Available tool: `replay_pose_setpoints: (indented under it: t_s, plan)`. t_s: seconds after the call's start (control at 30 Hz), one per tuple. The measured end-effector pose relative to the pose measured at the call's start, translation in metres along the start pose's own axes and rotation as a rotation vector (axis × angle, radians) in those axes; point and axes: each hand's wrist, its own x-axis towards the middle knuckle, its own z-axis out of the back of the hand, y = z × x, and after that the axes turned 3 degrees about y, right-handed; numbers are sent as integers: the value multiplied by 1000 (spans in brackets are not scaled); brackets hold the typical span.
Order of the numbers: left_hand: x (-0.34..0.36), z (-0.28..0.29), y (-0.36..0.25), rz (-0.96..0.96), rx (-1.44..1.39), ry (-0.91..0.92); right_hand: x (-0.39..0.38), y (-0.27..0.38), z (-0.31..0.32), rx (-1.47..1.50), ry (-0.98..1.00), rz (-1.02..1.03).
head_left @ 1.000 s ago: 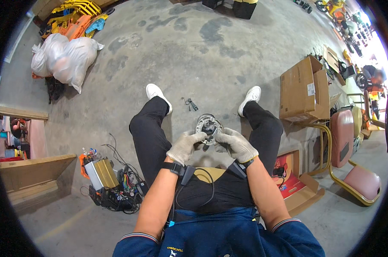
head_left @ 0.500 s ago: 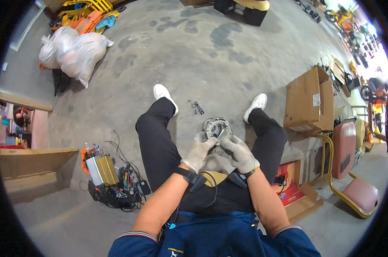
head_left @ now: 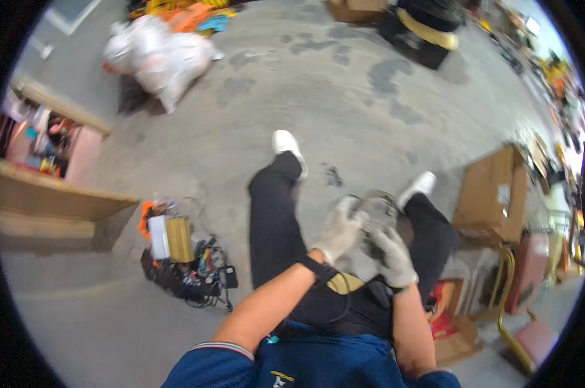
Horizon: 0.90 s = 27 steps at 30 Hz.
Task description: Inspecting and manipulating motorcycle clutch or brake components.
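Note:
Between my knees, both gloved hands are at a round, silvery metal part (head_left: 382,205) with a ring-shaped rim, blurred by motion. My left hand (head_left: 341,231) has its fingers closed at the part's left side, where a thin dark curved edge shows. My right hand (head_left: 392,256) is closed on its near right side, with the thumb and fingers toward the middle. What lies between the fingertips is too smeared to make out. A few small dark tools (head_left: 332,174) lie on the floor beyond the part, between my white shoes.
Left on the floor sits a pile of cables and electronics (head_left: 195,271) with a gold-and-silver box (head_left: 171,238). An open cardboard box (head_left: 489,191) stands at right, near a pink chair with a gold frame (head_left: 509,271). White sacks (head_left: 160,64) lie far left; a wooden ledge (head_left: 53,194) stands nearer.
The whole view has swung, so the surroundings sit differently. Both hands stay at the metal part; my left hand is now farther from the right, and the picture is more blurred.

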Motion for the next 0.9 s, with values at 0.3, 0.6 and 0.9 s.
replay_pose_setpoints:
  t_s: [0.3, 0.6, 0.9]
  plan:
    - [6, 29, 1, -606, 493, 415, -15, 64, 10, -477, -152, 274]
    - [12, 54, -19, -184, 87, 645, -10, 69, -19, -598, 116, -27]
    - [-19, 68, -20, 154, -132, 560, -30, 33, -44, -468, -26, -69]
